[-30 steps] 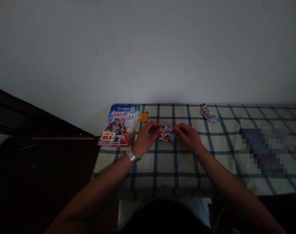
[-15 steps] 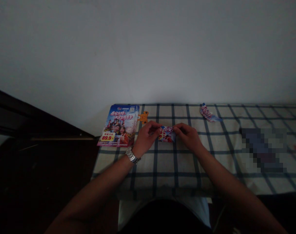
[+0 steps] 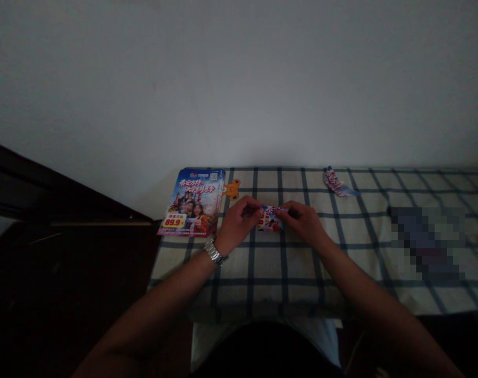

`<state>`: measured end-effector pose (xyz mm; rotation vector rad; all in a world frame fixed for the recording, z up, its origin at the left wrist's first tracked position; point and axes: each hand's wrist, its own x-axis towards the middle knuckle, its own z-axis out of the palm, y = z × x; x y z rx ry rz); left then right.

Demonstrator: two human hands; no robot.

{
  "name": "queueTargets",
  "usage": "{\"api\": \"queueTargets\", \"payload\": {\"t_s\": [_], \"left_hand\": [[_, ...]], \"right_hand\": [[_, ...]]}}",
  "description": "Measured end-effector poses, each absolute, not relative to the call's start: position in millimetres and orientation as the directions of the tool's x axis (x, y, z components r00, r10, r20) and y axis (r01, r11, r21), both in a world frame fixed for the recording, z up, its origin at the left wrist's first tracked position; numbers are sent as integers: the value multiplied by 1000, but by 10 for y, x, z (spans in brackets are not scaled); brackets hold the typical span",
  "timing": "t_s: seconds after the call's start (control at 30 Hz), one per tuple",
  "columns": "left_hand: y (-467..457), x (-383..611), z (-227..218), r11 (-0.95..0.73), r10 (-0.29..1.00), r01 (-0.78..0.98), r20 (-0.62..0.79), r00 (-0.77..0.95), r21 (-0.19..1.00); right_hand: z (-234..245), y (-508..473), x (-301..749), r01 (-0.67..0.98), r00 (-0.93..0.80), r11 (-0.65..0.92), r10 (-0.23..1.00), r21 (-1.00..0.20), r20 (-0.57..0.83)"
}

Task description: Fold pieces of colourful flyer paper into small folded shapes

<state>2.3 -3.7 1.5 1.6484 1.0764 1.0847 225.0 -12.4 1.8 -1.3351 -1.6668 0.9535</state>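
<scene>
A small folded piece of colourful printed paper [image 3: 269,219] sits between both hands on the checked tablecloth [image 3: 286,262]. My left hand [image 3: 239,223], with a metal watch on its wrist, pinches the paper's left end. From the other side my right hand [image 3: 304,221] pinches its top right edge, fingers reaching over the paper. The two hands are close together, nearly touching.
A stack of colourful flyers [image 3: 192,201] lies at the table's left corner, with a small orange bear-shaped thing [image 3: 232,189] beside it. Another folded paper piece [image 3: 336,184] lies at the back right. A blurred-out patch [image 3: 427,239] is to the right. The wall stands just behind.
My right hand's fingers have slid left over the top of the folded paper, so the visible paper is narrower. My left hand has stayed nearly still.
</scene>
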Motion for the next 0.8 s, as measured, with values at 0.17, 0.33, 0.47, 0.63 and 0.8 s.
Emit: {"api": "queueTargets", "payload": {"t_s": [0.17, 0.33, 0.47, 0.63, 0.8], "left_hand": [[-47, 8, 38, -295, 922, 223, 215, 323, 929], [-44, 1, 47, -290, 919, 270, 189, 346, 918], [-25, -5, 36, -262, 931, 273, 169, 322, 925], [-28, -1, 52, -257, 934, 256, 171, 314, 932], [-41, 11, 44, -257, 936, 256, 174, 305, 932]], "right_hand": [[8, -134, 2250, 375, -167, 174, 979, -911, 118], [10, -132, 2243, 391, -186, 178, 976, -903, 112], [4, -120, 2252, 409, -217, 212, 967, -888, 131], [-3, -120, 2272, 481, -204, 253, 963, -839, 173], [11, -113, 2264, 468, -182, 241, 968, -850, 174]]}}
